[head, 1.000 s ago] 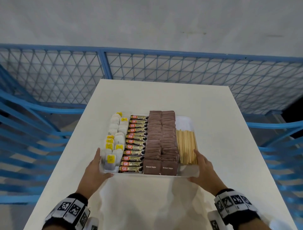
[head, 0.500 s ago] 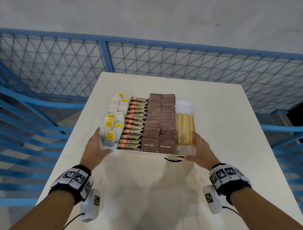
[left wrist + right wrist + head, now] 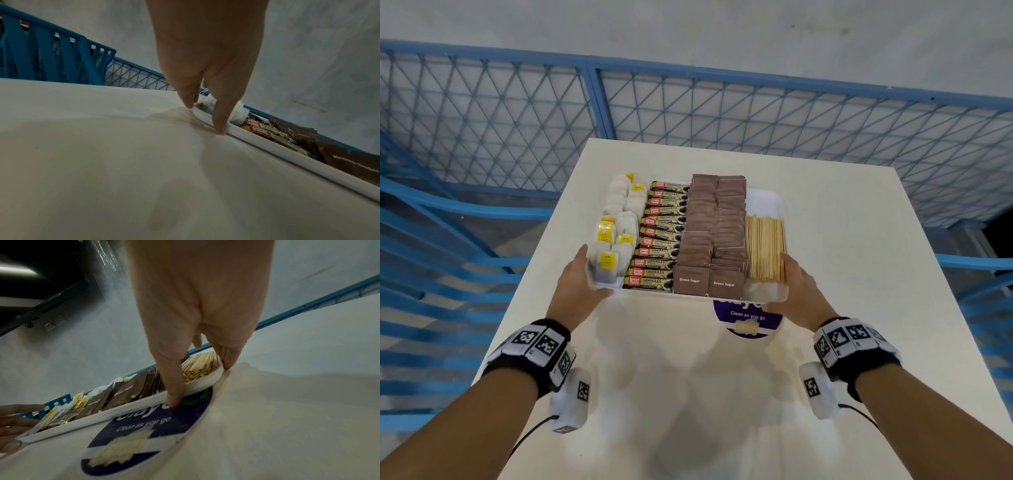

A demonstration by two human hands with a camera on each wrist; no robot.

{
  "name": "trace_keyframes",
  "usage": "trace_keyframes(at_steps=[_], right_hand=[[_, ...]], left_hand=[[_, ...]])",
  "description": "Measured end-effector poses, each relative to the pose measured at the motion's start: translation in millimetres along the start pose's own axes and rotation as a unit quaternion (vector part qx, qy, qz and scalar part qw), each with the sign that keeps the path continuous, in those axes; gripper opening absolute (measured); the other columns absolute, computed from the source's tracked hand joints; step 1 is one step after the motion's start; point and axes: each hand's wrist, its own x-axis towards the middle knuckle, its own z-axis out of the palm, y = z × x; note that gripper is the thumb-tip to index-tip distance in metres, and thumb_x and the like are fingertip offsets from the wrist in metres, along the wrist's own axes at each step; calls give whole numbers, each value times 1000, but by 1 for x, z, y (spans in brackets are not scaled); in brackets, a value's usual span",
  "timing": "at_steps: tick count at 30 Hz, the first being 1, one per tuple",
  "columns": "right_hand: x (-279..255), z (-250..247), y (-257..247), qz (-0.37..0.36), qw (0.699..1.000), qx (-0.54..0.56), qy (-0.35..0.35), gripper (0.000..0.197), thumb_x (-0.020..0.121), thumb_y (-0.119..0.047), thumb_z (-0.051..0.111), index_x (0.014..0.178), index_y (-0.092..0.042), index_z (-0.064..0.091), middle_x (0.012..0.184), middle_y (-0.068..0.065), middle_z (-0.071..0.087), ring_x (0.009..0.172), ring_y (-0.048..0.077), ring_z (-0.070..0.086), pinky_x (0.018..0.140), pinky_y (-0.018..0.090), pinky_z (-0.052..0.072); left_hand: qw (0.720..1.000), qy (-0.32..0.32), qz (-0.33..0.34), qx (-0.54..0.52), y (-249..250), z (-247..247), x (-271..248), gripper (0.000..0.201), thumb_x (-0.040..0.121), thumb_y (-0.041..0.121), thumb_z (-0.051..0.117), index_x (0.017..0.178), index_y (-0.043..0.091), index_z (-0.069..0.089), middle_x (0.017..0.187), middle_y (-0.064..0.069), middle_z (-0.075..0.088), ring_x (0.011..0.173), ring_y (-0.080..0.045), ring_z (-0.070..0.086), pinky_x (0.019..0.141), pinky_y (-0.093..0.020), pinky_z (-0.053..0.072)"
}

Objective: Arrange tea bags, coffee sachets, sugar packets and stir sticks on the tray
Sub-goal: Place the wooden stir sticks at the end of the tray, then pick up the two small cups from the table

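Note:
A white tray [image 3: 763, 202] sits on the table, filled in four columns: tea bags [image 3: 616, 240] with yellow tags at the left, coffee sachets [image 3: 659, 233], brown sugar packets [image 3: 714, 233], and wooden stir sticks [image 3: 765, 246] at the right. My left hand [image 3: 575, 284] cups the near left corner, with straight fingers [image 3: 220, 120] touching the rim [image 3: 287, 155]. My right hand [image 3: 803, 291] cups the near right corner. Its thumb presses the near rim [image 3: 123, 412] and its fingers lie along the side next to the stir sticks [image 3: 200, 368].
A round purple sticker [image 3: 748, 322] reading "Clean as you go" lies flat on the white table [image 3: 859, 274], half under the tray's near edge. Blue mesh railings [image 3: 722, 113] run behind the table and along both sides.
Both hands have slid the tray away from me toward the far end of the table. The purple sticker has come out from under its near edge.

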Motion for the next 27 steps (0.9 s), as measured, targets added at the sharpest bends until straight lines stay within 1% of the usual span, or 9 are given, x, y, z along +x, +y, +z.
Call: trace_keyframes(at_steps=[5, 8, 10, 12, 14, 17, 21, 24, 27], right_hand=[[-4, 0, -1, 6, 1000, 10, 4, 108, 67, -21, 81, 148, -16, 9, 143, 11, 37, 130, 33, 37, 104, 46, 39], [-17, -2, -4, -4, 999, 42, 19, 93, 74, -13, 73, 146, -13, 14, 131, 10, 50, 118, 28, 50, 92, 31, 44], [-33, -4, -3, 16, 998, 48, 24, 90, 79, -11, 69, 147, -13, 10, 133, 13, 49, 120, 30, 50, 94, 31, 41], [-55, -7, 2, 45, 998, 43, 30, 85, 85, -11, 64, 148, -11, 8, 140, 15, 44, 125, 30, 46, 100, 31, 37], [-80, -9, 11, 74, 996, 38, 34, 73, 88, -12, 60, 146, -9, 18, 138, 14, 48, 125, 26, 47, 101, 29, 35], [-125, -13, 28, 86, 994, 34, 61, 48, 88, -12, 61, 133, -8, 46, 121, 11, 61, 110, 22, 56, 93, 22, 38], [-189, -23, 53, 63, 988, 30, 138, 24, 85, -6, 62, 109, -8, 64, 87, 2, 61, 80, 14, 52, 81, 21, 43], [-234, -33, 78, 71, 979, 5, 191, 13, 82, -2, 64, 92, -9, 68, 74, -5, 53, 70, 13, 48, 70, 17, 35], [-277, -38, 107, 109, 967, -12, 229, 12, 79, 0, 67, 83, -11, 68, 73, -2, 58, 68, 16, 52, 63, 13, 32]], left_hand=[[1000, -1, -2, 24, -4, 2, 0, 66, 79, 8, 72, 134, -1, 38, 129, -21, 51, 118, -34, 48, 83, -24, 31], [998, 30, -2, 59, -18, 9, -5, 76, 75, 12, 72, 137, 0, 31, 130, -23, 44, 123, -39, 41, 98, -38, 35], [995, 66, 19, 69, -16, 19, -17, 76, 72, 3, 73, 137, -3, 33, 128, -25, 44, 122, -40, 41, 102, -44, 35], [989, 91, 83, 81, -4, 34, -39, 70, 69, -7, 73, 132, -5, 43, 125, -27, 47, 118, -41, 44, 100, -46, 38], [972, 89, 188, 107, 14, 55, -64, 54, 67, -9, 69, 119, -3, 56, 115, -25, 54, 107, -41, 53, 92, -47, 45], [948, 6, 295, 119, 40, 97, -99, 28, 74, 7, 55, 99, 9, 66, 106, -13, 59, 98, -25, 55, 87, -39, 48], [910, -139, 380, 95, 95, 151, -145, 22, 79, 17, 47, 89, 16, 67, 96, -2, 60, 90, -13, 54, 81, -25, 46], [865, -249, 426, 95, 137, 186, -176, 22, 82, 17, 46, 90, 17, 66, 96, 1, 59, 84, -14, 56, 78, -28, 49], [812, -335, 466, 102, 176, 216, -208, 23, 87, 13, 50, 104, 13, 65, 109, -2, 58, 96, -21, 56, 88, -35, 45]])
